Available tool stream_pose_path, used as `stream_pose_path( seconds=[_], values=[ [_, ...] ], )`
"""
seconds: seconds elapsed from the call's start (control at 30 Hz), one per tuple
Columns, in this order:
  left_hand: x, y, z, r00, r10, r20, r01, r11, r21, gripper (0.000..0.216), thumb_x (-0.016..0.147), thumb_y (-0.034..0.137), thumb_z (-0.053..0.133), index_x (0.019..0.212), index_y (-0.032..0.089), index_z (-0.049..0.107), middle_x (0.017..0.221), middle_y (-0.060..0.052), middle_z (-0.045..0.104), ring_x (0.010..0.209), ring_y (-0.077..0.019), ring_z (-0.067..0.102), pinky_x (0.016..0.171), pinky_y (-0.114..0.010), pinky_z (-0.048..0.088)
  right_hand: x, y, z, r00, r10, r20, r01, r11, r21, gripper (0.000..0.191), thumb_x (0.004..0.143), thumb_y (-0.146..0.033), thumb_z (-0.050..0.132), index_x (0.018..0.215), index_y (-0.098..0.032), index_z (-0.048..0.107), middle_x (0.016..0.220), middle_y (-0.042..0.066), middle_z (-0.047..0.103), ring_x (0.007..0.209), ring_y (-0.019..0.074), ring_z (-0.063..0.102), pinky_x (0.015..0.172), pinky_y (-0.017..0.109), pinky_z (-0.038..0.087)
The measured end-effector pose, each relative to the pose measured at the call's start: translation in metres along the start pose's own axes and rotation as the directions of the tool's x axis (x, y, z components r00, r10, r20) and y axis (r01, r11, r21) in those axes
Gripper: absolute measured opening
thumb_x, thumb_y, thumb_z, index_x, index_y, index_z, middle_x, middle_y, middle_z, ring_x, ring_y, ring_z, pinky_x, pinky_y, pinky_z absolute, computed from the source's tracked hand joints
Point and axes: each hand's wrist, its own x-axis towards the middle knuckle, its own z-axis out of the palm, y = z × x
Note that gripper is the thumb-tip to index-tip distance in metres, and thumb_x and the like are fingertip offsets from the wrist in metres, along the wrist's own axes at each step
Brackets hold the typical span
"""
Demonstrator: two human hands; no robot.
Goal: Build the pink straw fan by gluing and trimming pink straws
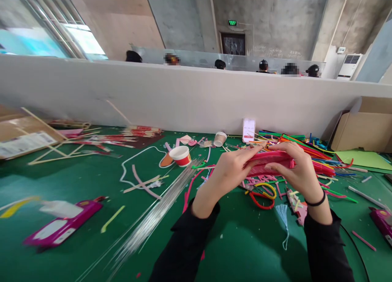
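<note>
A pinkish-red, flat, folded-looking piece (pixel 265 167) is raised above the table between my two hands; its exact kind I cannot make out. My left hand (pixel 229 167) grips its left end, thumb below and fingers along the top. At the other end my right hand (pixel 298 167), with a black band on the wrist, is closed on it between thumb and fingers. Below lie scissors (pixel 263 205) with red and yellow handles and a light blue tassel (pixel 283 218). Several pink pieces are scattered behind them, partly hidden by my hands.
Thin metallic wires (pixel 159 212) run diagonally left of my arms. A purple glue gun (pixel 65 224) lies at left, with a paper cup (pixel 180 155) farther back. Coloured pipe cleaners (pixel 324 167) heap up at right before a cardboard box (pixel 352 128). A phone (pixel 248 130) leans against the partition.
</note>
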Motion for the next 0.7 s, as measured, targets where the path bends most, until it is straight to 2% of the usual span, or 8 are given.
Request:
stream_pose_path(
  seconds=[0.1, 0.27, 0.5, 0.6, 0.7],
  values=[
    [0.001, 0.0, -0.005, 0.999, -0.038, -0.016, 0.038, 0.999, 0.001, 0.047, 0.09, 0.008, 0.057, 0.135, 0.023, 0.059, 0.117, -0.008, 0.074, 0.094, -0.0195, 0.075, 0.082, -0.032, 0.063, 0.0, 0.003, -0.004, 0.998, 0.043, -0.053, -0.042, 0.999, 0.022, 0.026, 0.082, -0.04, 0.075, 0.102, -0.026, 0.069, 0.099, 0.005, 0.074, 0.094, 0.0234, 0.066, 0.084, 0.043, 0.051],
    [0.002, 0.001, -0.01, 0.997, -0.061, -0.042, 0.058, 0.997, -0.055, 0.044, 0.091, 0.01, 0.059, 0.132, 0.024, 0.061, 0.118, -0.006, 0.074, 0.095, -0.019, 0.075, 0.081, -0.031, 0.063, -0.002, 0.003, -0.008, 0.989, 0.1, -0.108, -0.088, 0.99, 0.11, 0.018, 0.084, -0.037, 0.072, 0.1, -0.027, 0.071, 0.101, 0.004, 0.075, 0.098, 0.0223, 0.068, 0.088, 0.042, 0.053],
    [0.0, -0.008, -0.019, 0.986, -0.104, -0.129, 0.101, 0.994, -0.03, 0.042, 0.088, 0.013, 0.063, 0.129, 0.023, 0.063, 0.117, -0.006, 0.074, 0.096, -0.0202, 0.074, 0.083, -0.034, 0.062, -0.005, 0.013, -0.023, 0.977, 0.197, -0.081, -0.177, 0.961, 0.212, 0.018, 0.089, -0.037, 0.066, 0.102, -0.026, 0.072, 0.102, 0.004, 0.076, 0.098, 0.0217, 0.07, 0.087, 0.041, 0.055],
    [-0.001, -0.009, -0.021, 0.982, -0.108, -0.155, 0.107, 0.994, -0.014, 0.042, 0.089, 0.013, 0.063, 0.128, 0.026, 0.063, 0.117, -0.004, 0.074, 0.096, -0.0205, 0.075, 0.082, -0.034, 0.062, -0.004, 0.01, -0.024, 0.976, 0.132, -0.173, -0.102, 0.98, 0.172, 0.013, 0.09, -0.035, 0.065, 0.097, -0.027, 0.073, 0.097, 0.003, 0.076, 0.095, 0.0217, 0.07, 0.086, 0.043, 0.054],
    [0.0, -0.006, -0.021, 0.981, -0.103, -0.162, 0.103, 0.995, -0.004, 0.043, 0.089, 0.015, 0.064, 0.13, 0.026, 0.062, 0.119, -0.004, 0.073, 0.097, -0.0208, 0.074, 0.083, -0.035, 0.062, -0.002, -0.001, -0.016, 0.956, -0.007, -0.293, 0.012, 1.0, 0.016, 0.006, 0.088, -0.031, 0.068, 0.09, -0.029, 0.073, 0.09, 0.002, 0.075, 0.09, 0.0217, 0.068, 0.085, 0.044, 0.053]
  ],
)
